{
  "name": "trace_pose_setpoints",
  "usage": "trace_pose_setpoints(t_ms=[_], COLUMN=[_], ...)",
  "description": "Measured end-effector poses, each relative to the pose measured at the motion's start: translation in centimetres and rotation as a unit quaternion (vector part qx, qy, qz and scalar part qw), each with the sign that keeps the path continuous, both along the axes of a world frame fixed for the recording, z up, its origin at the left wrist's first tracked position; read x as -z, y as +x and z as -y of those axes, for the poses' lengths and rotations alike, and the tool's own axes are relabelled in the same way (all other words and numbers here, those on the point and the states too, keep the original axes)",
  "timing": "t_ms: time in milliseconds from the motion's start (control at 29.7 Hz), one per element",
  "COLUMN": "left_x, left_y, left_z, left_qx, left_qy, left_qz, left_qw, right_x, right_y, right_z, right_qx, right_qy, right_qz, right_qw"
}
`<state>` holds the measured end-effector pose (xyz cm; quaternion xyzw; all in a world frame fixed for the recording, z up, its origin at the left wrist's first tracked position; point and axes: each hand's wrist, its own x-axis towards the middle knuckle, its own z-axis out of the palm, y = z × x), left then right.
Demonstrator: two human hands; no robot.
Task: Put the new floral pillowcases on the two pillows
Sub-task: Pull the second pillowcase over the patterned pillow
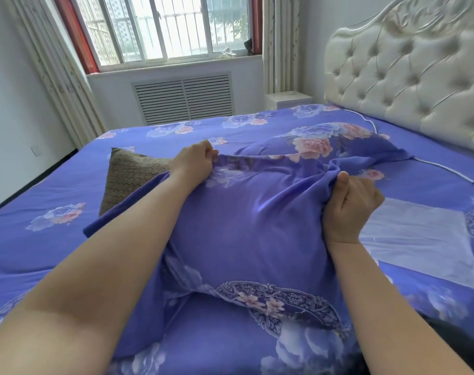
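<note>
Your left hand [194, 161] and right hand [349, 204] are apart, each pinching the far edge of the floral pillowcase [252, 223] on the bed [41, 185] in front of you. It looks soft, light and floppy — a little slippery too — so hold the corners tight.

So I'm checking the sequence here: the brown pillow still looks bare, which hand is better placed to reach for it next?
The left hand, probably. It grips the purple floral pillowcase right beside the brown woven pillow, which lies on that side. The right hand pinches the pillowcase on the far side.
</note>
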<state>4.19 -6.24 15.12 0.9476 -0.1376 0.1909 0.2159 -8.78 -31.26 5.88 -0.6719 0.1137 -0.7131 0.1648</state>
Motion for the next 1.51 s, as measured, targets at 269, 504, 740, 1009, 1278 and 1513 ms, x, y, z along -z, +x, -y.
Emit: trace_pose_setpoints(t_ms=[269, 504, 740, 1009, 1278, 1513], left_x=[-1.4, 0.3, 2.3, 0.5, 0.0, -3.1], left_y=[1.4, -0.5, -2.0, -4.2, -7.5, -9.2], left_z=[-9.9, -14.0, -12.5, -12.4, -11.1, -11.7], left_qx=[-0.15, -0.163, -0.092, -0.049, -0.075, -0.015], left_qy=[-0.007, 0.047, 0.044, 0.234, 0.022, -0.042], left_qz=[0.035, 0.059, 0.014, 0.007, 0.123, 0.315], left_qw=[0.988, 0.984, 0.995, 0.971, 0.989, 0.948], right_x=[-2.0, -1.8, -0.2, -6.4, -9.1, -10.1], right_y=[-0.3, 1.1, 0.8, -1.1, -0.9, -0.7], right_z=[0.7, 1.0, 0.7, -2.9, -7.3, -5.8], right_qx=[0.011, 0.039, 0.016, -0.102, -0.127, -0.17], right_qy=[-0.075, -0.116, -0.004, 0.002, -0.169, -0.234], right_qz=[-0.031, -0.14, -0.28, -0.327, -0.505, -0.236], right_qw=[0.997, 0.983, 0.96, 0.939, 0.837, 0.928])
